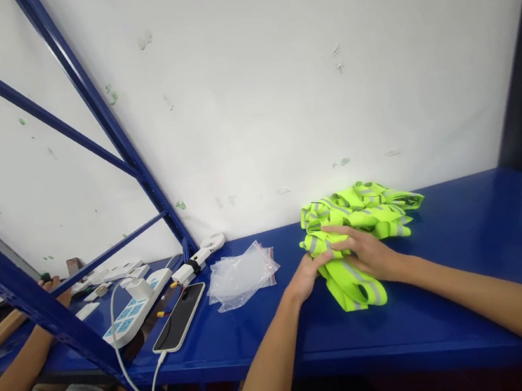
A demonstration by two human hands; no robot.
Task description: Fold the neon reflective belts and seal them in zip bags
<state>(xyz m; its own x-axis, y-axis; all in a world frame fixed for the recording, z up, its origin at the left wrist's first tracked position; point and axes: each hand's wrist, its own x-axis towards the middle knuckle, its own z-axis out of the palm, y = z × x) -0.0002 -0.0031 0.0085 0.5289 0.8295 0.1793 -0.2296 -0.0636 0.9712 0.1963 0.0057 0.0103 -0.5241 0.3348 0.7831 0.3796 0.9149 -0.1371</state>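
A bundle of neon-yellow reflective straps [349,280] with grey stripes lies on the blue table, gripped between my two hands. My left hand [304,276] closes on its left side, thumb across the top. From the right, my right hand [371,251] has its fingers pressed over the same bundle, and some fingertips are hidden in the folds. A loop of strap hangs toward the table's front edge. Right behind, a larger heap of the same straps [363,204] rests against the wall.
Clear zip bags [242,275] lie left of my hands. Farther left are a phone [181,318] on a charging cable, a power strip [136,308] and a white handheld fan [199,259]. Beyond the blue frame post [40,308], another person's arms [20,375] reach over the table.
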